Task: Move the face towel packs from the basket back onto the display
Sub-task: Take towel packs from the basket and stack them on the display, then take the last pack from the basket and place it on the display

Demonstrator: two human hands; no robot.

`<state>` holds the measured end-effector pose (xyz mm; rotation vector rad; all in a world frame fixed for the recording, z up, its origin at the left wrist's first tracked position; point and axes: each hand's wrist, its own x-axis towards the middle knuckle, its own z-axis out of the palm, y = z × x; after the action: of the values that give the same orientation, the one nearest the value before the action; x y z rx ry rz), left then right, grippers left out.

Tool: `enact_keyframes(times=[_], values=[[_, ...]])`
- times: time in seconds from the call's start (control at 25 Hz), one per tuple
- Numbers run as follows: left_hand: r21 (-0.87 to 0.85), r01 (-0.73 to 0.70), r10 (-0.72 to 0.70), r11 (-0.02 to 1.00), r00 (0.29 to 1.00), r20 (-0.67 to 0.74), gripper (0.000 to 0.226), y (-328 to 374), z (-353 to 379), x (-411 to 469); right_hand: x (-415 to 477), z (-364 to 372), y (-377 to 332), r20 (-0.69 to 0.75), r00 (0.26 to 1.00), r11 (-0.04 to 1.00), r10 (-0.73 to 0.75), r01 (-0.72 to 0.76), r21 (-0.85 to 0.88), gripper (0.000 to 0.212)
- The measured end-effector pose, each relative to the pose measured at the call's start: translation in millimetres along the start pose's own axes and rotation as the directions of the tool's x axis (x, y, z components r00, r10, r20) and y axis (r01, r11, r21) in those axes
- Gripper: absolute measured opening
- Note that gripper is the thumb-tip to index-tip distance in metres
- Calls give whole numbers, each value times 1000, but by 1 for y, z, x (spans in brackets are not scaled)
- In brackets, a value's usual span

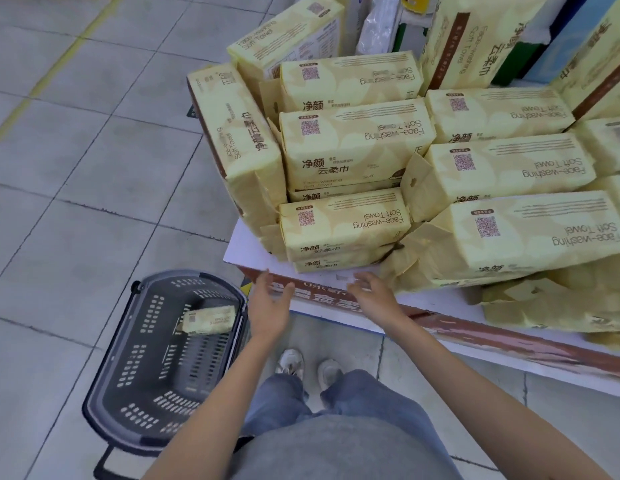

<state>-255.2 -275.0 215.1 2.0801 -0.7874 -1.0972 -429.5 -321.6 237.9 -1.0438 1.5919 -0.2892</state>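
A dark grey shopping basket [128, 386] stands on the floor at the lower left. One yellow face towel pack [208, 319] lies inside it near its far right wall. The display [253, 251], a low white platform, carries several stacked yellow packs; the nearest stack [343, 226] sits at its front left corner. My left hand [268, 306] hovers open just in front of the platform's edge, between basket and display. My right hand [374, 294] is open too, fingers spread, just below the nearest stack. Neither hand holds anything.
The platform's front edge has a red strip [509, 337] running to the right. More packs lie on the right side [530, 230] and stand upright at the back [468, 39]. Grey tiled floor [76, 168] spreads to the left. My shoes [308, 367] stand close to the platform.
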Motion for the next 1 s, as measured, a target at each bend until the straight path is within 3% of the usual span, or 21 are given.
enact_keyframes(times=[0.12, 0.4, 0.52, 0.72, 1.0], values=[[-58, 127, -122, 990, 989, 80, 40, -32, -17, -29, -14, -2, 27, 98, 995, 993, -6, 18, -117, 36], [-338, 395, -455, 854, 883, -117, 23, -118, -39, -127, -28, 26, 65, 326, 945, 912, 28, 109, -394, 37], [-457, 427, -564, 781, 796, -221, 20, -144, -39, -160, -28, 58, 55, 467, 884, 857, 17, 228, -462, 37], [-638, 448, -719, 626, 649, -250, 27, -162, -43, -182, -29, 122, 28, 629, 777, 768, 25, 388, -510, 39], [-682, 452, -753, 575, 617, -227, 21, -177, -92, -124, -4, 211, -12, 645, 762, 730, 60, 407, -549, 38]])
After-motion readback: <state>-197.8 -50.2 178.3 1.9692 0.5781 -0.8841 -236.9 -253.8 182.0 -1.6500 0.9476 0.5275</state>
